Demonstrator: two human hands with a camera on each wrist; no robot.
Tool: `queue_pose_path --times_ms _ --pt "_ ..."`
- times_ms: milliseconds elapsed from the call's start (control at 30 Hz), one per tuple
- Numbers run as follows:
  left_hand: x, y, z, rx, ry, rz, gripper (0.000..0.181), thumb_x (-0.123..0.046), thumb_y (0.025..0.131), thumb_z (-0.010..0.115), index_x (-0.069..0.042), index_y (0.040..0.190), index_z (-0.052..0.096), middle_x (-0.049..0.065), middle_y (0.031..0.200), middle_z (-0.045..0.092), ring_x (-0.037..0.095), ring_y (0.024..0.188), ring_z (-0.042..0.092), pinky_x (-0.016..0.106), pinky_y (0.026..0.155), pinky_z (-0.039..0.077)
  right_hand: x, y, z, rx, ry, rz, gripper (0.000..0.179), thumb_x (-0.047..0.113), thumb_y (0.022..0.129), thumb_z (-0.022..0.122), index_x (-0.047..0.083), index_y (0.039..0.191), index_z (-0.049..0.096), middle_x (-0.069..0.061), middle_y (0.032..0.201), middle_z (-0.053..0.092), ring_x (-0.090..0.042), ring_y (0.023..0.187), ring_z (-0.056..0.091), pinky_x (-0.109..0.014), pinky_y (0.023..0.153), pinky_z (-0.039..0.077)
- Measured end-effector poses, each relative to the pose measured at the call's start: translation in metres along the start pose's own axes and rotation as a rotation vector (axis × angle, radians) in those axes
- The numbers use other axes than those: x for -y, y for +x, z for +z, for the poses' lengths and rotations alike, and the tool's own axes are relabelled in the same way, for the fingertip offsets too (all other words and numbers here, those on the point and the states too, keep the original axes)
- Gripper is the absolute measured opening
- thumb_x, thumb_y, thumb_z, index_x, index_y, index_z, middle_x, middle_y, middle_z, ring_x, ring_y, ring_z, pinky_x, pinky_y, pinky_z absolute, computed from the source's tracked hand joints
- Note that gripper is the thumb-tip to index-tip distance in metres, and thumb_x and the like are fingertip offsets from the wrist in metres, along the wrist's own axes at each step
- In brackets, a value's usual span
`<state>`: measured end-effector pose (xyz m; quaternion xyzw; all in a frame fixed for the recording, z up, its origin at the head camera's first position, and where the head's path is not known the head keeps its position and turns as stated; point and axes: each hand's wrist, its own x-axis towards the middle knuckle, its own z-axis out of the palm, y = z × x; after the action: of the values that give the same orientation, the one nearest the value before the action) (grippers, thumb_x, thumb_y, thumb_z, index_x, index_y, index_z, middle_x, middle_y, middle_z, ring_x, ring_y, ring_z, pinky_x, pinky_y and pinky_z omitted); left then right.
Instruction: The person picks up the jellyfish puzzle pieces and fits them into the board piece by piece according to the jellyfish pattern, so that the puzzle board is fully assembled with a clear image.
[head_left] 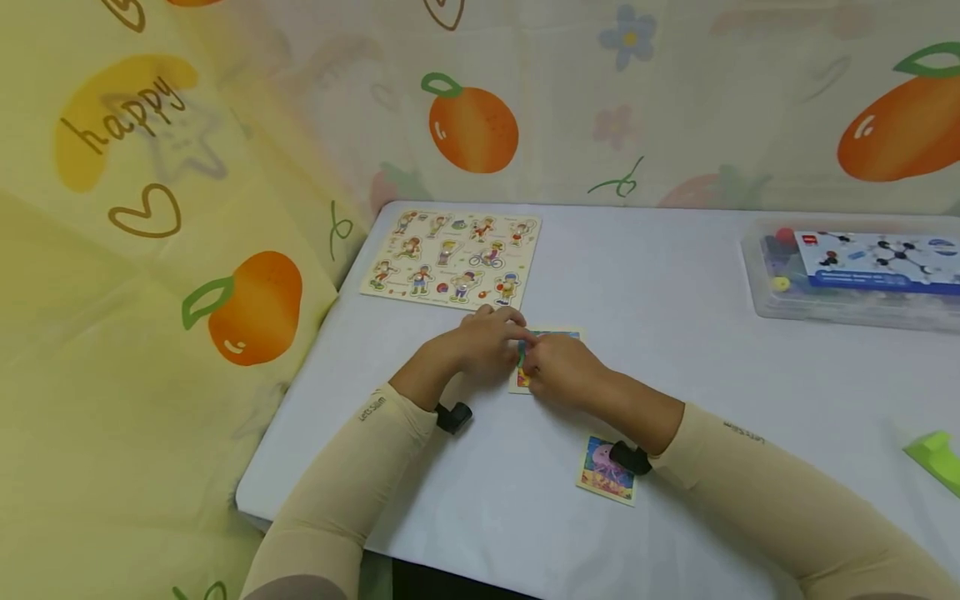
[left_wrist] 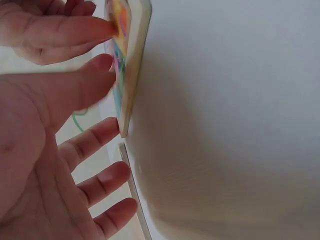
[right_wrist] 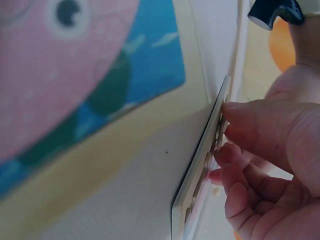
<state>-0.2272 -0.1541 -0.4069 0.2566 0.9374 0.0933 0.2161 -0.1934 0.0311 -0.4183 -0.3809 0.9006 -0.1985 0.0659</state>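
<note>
A small picture puzzle board (head_left: 558, 333) lies flat on the white table, partly covered by both my hands. My left hand (head_left: 491, 342) reaches its left side, thumb and fingertips right at the board's face and edge in the left wrist view, the other fingers loosely spread. From the right, my right hand (head_left: 564, 371) lies over the board. In the right wrist view its thumb (right_wrist: 250, 112) touches the board and the other fingers are curled; I cannot tell whether they pinch a piece. Closer to me lies a second small puzzle with a pink octopus (head_left: 603, 475), under my right wrist.
A larger wooden puzzle board of little figures (head_left: 453, 254) lies at the back left, just beyond my left hand. At the back right stands a clear plastic box (head_left: 765, 304) with a molecule picture. A bright green object (head_left: 936, 458) lies at the right edge.
</note>
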Motion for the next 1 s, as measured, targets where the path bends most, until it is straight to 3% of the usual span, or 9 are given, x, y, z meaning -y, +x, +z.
queue_pose_path --times_ms 200,300,467,600,700,867,1000 --pt "-0.003 0.003 0.002 0.006 0.008 -0.012 0.051 -0.039 0.087 0.080 -0.036 0.136 0.065 -0.004 0.147 0.044 0.024 0.128 0.040 0.045 0.102 0.037 0.000 -0.004 -0.002 0.030 -0.019 -0.026 0.010 0.009 0.086 0.077 0.009 0.094 0.083 -0.004 0.097 0.077 -0.026 0.101 0.069 -0.042 0.096 0.053" --pt "-0.006 0.004 0.002 -0.004 0.001 -0.015 0.053 -0.040 0.083 0.084 -0.039 0.133 0.066 -0.003 0.146 0.046 0.025 0.127 0.040 0.046 0.103 0.037 -0.002 -0.010 -0.008 0.076 -0.008 -0.028 0.014 0.013 0.089 0.077 0.011 0.102 0.083 -0.006 0.101 0.075 -0.027 0.104 0.065 -0.045 0.100 0.049" --pt "-0.010 0.006 0.004 -0.022 -0.008 -0.054 0.047 -0.039 0.081 0.087 -0.045 0.124 0.069 -0.005 0.141 0.047 0.024 0.123 0.040 0.046 0.102 0.036 -0.007 -0.021 -0.018 0.185 0.023 0.079 0.029 0.021 0.094 0.072 0.018 0.122 0.077 -0.010 0.109 0.065 -0.027 0.104 0.054 -0.046 0.093 0.044" --pt "-0.011 0.007 0.004 -0.029 -0.022 -0.077 0.046 -0.036 0.078 0.089 -0.044 0.120 0.071 -0.005 0.140 0.048 0.023 0.120 0.041 0.045 0.100 0.037 -0.011 -0.026 -0.017 0.185 0.012 0.150 0.035 0.023 0.095 0.068 0.020 0.130 0.072 -0.012 0.116 0.060 -0.029 0.105 0.052 -0.042 0.087 0.046" --pt "-0.010 0.007 0.003 -0.025 -0.033 -0.083 0.046 -0.034 0.078 0.090 -0.044 0.119 0.071 -0.005 0.140 0.048 0.023 0.121 0.041 0.044 0.099 0.038 -0.009 -0.028 -0.013 0.173 -0.072 0.141 0.036 0.028 0.098 0.066 0.023 0.134 0.070 -0.010 0.117 0.057 -0.028 0.103 0.049 -0.040 0.083 0.045" --pt "-0.007 0.009 0.003 -0.016 -0.044 -0.076 0.047 -0.033 0.078 0.090 -0.044 0.120 0.071 -0.005 0.141 0.047 0.024 0.124 0.041 0.044 0.100 0.039 -0.001 -0.032 -0.009 0.204 -0.303 0.094 0.043 0.040 0.100 0.064 0.031 0.142 0.062 -0.012 0.128 0.055 -0.031 0.109 0.048 -0.043 0.085 0.046" --pt "-0.007 0.010 0.004 -0.018 -0.044 -0.077 0.047 -0.032 0.079 0.090 -0.044 0.120 0.071 -0.006 0.141 0.048 0.023 0.124 0.042 0.044 0.101 0.038 0.002 -0.035 -0.012 0.246 -0.376 0.105 0.050 0.044 0.099 0.065 0.034 0.147 0.056 -0.013 0.134 0.053 -0.033 0.116 0.049 -0.047 0.090 0.046"
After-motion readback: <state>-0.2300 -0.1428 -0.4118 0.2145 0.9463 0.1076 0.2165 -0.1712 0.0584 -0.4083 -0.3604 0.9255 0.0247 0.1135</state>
